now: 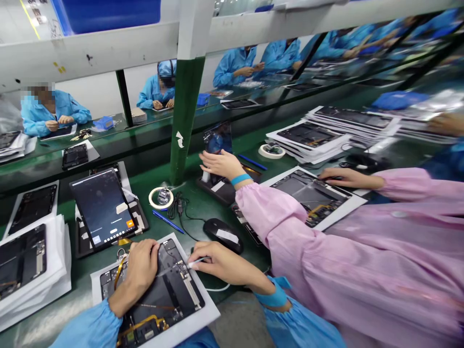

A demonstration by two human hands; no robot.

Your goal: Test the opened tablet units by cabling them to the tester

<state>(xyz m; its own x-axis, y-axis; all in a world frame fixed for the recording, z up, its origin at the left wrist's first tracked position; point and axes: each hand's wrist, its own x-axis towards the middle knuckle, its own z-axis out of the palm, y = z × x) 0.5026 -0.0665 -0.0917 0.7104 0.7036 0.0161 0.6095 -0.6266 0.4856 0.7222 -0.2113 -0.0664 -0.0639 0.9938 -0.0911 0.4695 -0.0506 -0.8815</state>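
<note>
An opened tablet housing [170, 290], with its dark inside and orange flex cables showing, lies on a white sheet [208, 314] in front of me. My left hand [139, 268] bends over its upper left edge, fingers close together and tips partly hidden. At the right edge, my right hand [221, 263] pinches a thin white cable [195, 262] near the housing's connectors. A blue band circles my right wrist. Beyond my left hand, a lit tablet screen [103, 208] leans on a dark case. A black mouse [223, 235] sits just past my right hand.
Stacked housings with white sheets stand at left [54, 261] and at far right [308, 137]. A tape roll [160, 197] and blue pen [167, 221] lie ahead. A co-worker's pink sleeve [290, 217] reaches in close on my right. A green post [186, 116] rises behind.
</note>
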